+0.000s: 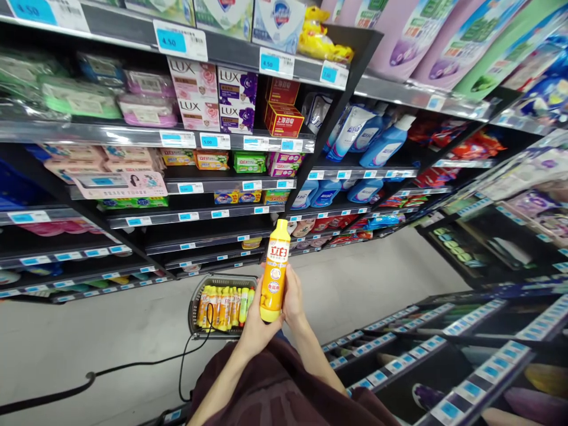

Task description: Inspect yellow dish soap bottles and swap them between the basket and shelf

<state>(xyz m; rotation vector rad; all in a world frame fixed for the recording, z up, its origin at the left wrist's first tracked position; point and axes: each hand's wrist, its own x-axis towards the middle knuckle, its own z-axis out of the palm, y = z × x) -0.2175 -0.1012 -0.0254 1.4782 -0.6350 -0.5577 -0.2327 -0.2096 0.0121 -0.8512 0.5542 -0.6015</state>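
A yellow dish soap bottle (276, 275) with a red-lettered label stands nearly upright in front of me, its yellow cap at the top. My left hand (256, 322) is wrapped round its lower left side, with the thumb near the base. From the other side, my right hand (293, 299) presses against the bottle's right edge, its fingers partly hidden behind it. On the floor to the left of my hands sits a dark basket (191, 316). Several similar yellow bottles (222, 305) lie packed in it, and a green bottle (244, 306) is at their right.
Shelves with boxed soap (237, 100), wrapped soap bars (249, 162) and blue detergent bottles (386, 142) rise ahead. Another shelf rack (479, 384) stands close on my right. A black cable (146, 365) runs across the grey floor (110, 331) past the basket.
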